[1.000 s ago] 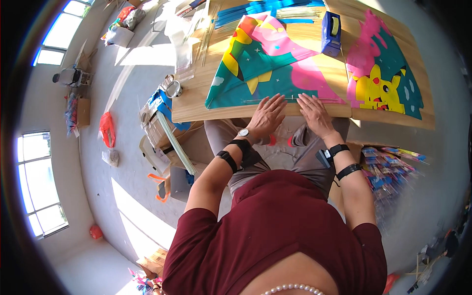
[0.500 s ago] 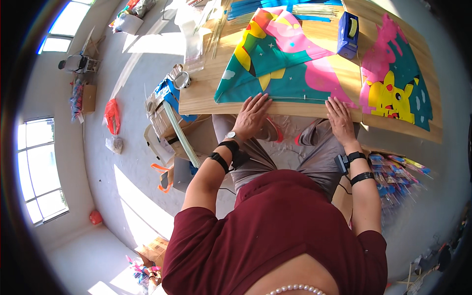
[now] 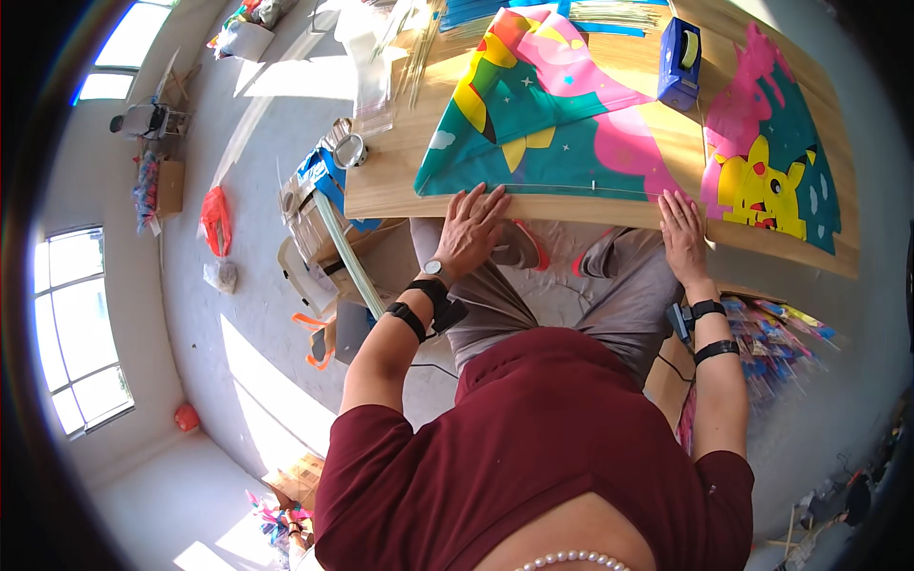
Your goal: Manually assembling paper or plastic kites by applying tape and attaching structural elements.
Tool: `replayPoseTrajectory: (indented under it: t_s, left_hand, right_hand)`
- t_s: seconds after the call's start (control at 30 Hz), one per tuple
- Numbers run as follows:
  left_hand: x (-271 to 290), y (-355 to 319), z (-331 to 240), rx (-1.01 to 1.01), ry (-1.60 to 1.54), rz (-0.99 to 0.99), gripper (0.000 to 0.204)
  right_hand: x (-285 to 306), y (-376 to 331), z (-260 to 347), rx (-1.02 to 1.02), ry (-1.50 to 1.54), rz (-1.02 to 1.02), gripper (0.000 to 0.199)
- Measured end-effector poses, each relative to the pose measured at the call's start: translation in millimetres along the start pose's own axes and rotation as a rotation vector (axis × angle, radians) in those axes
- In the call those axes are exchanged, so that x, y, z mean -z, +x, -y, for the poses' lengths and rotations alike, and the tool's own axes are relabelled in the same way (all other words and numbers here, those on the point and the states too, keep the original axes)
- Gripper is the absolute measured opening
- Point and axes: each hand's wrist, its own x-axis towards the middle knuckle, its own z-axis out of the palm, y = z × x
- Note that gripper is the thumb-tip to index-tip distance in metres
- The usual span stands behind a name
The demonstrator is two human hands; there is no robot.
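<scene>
A teal, pink and yellow kite sheet [image 3: 557,169] lies partly folded over on the wooden table, its near edge running along the table's front. A thin pale rod or cord runs along that edge, with a small white piece [image 3: 594,186] on it. My left hand [image 3: 472,226] lies with outstretched fingers on the near edge, left of the middle. At the right end of the same edge, the fingers of my right hand [image 3: 683,231] rest extended. Neither palm side shows. Right of that hand lies another printed sheet [image 3: 762,195] with a yellow cartoon figure.
A blue tape dispenser [image 3: 679,65] stands behind the sheets. Thin sticks and blue strips [image 3: 609,21] lie at the back. A roll of tape [image 3: 349,150] sits at the table's left edge. Below right are many colourful packaged pieces [image 3: 771,343]; cartons [image 3: 307,214] stand at left.
My hands have moved apart along the near edge, the left one slightly left and the right one to the right. The sheet stays nearly in place.
</scene>
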Motion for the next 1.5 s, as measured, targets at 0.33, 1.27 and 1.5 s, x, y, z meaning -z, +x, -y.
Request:
replayPoseTrajectory:
  t_s: [0.33, 1.27, 1.5]
  left_hand:
    - [0.9, -1.7, 11.3, 0.090, -0.093, -0.023, 0.054]
    - [-47.7, 70.0, -23.6, 0.210, -0.125, -0.407, 0.051]
    - [-49.7, 69.4, -20.5, 0.249, -0.137, -0.454, 0.051]
  right_hand:
    - [1.9, -0.4, 1.7, 0.001, 0.023, 0.000, 0.045]
    - [-10.7, 152.2, -93.2, -0.701, 0.905, -0.494, 0.022]
    - [-5.0, 219.8, -123.6, -0.798, 0.886, -0.412, 0.023]
